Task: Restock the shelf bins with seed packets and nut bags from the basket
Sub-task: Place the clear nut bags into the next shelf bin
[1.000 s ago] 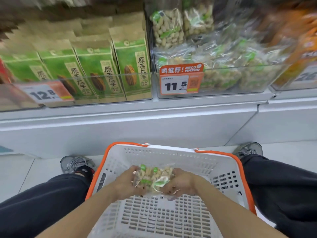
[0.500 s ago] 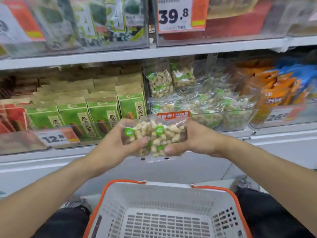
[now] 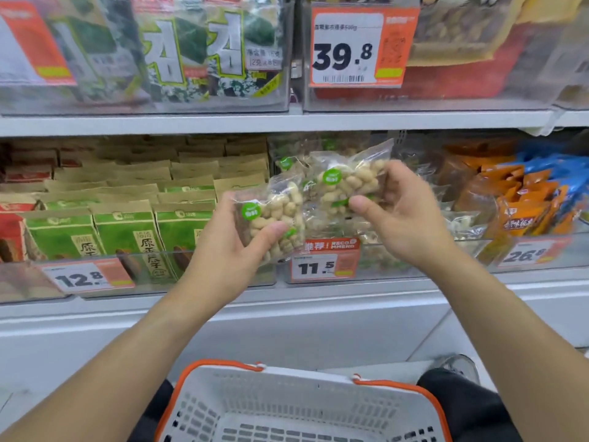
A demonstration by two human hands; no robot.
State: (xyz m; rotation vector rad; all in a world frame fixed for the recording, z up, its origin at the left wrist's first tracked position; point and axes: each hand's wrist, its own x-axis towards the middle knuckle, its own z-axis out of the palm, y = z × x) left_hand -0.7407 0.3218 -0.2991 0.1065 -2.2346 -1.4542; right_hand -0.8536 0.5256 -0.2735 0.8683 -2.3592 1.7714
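Each grip clamps one nut bag: left hand (image 3: 223, 250) on lower bag (image 3: 271, 218), right hand (image 3: 404, 215) on upper bag (image 3: 347, 180)

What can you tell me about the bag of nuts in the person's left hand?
The nut bag is a clear, crinkly plastic pouch of pale shelled nuts with a round green sticker. The left hand grips it from below, thumb across the front. It is held tilted before the shelf bin, beside a second bag.
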